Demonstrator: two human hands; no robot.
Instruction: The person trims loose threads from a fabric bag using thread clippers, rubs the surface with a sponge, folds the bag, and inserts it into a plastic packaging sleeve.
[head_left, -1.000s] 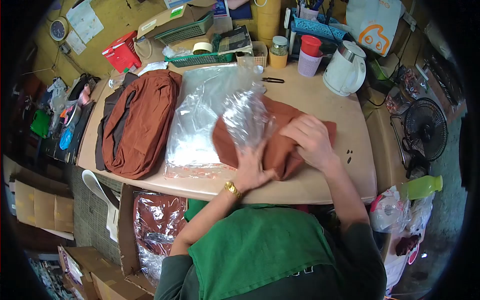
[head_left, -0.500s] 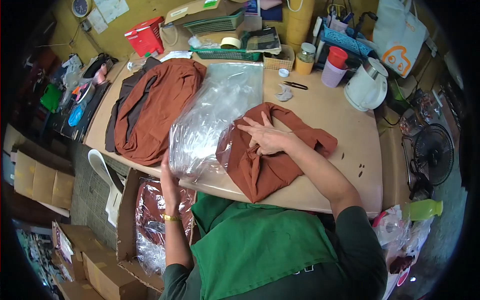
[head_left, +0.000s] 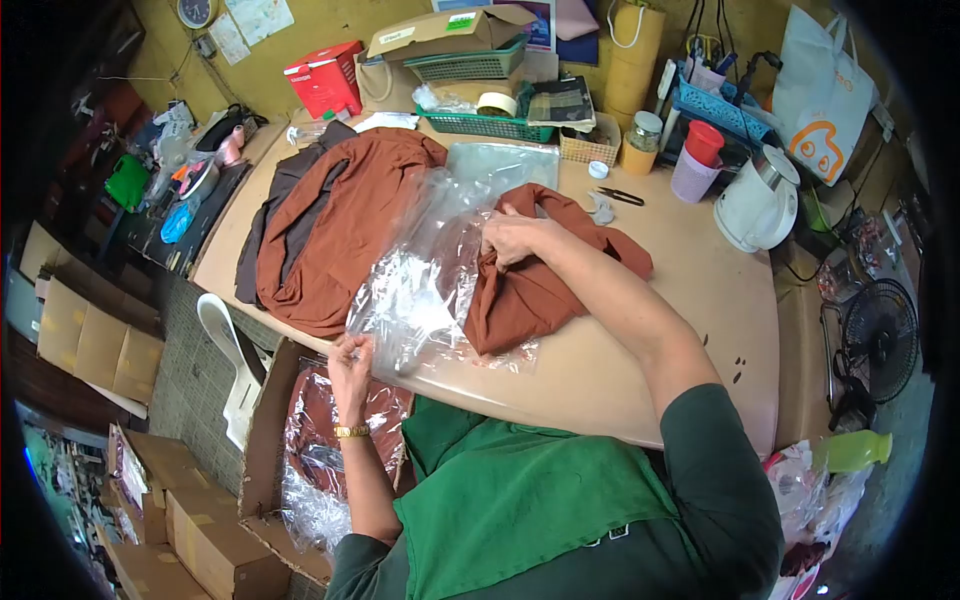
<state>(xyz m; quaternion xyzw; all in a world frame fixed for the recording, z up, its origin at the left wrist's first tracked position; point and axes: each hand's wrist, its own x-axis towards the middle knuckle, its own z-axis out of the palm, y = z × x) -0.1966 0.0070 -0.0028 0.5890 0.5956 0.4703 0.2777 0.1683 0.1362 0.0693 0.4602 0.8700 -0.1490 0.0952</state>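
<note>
My left hand [head_left: 350, 362] is at the table's front edge, its fingers pinched on the near left corner of a clear plastic bag [head_left: 415, 300]. The bag is crinkled and shiny. My right hand [head_left: 512, 238] is closed on a folded rust-brown garment [head_left: 545, 295], whose left part lies against the bag. The plastic's edge near the garment is hard to make out, so I cannot tell how far the garment is inside. Flat clear bags [head_left: 515, 165] show behind. Left of the bag lie another rust-brown garment [head_left: 345, 210] and a dark garment [head_left: 262, 235] beneath it.
Snips [head_left: 622, 196], a jar [head_left: 642, 140], cups [head_left: 695, 165], a white kettle [head_left: 755, 205] and green baskets [head_left: 490, 125] stand along the back. Below the table's left front is an open carton [head_left: 262, 450] holding bagged rust-brown garments. A fan [head_left: 880, 340] is at right.
My right hand has gone from spread fingers on the garment to a closed grip, and the garment has shifted left and back. My left fingers have closed on the bag's corner. The camera view has shifted.
</note>
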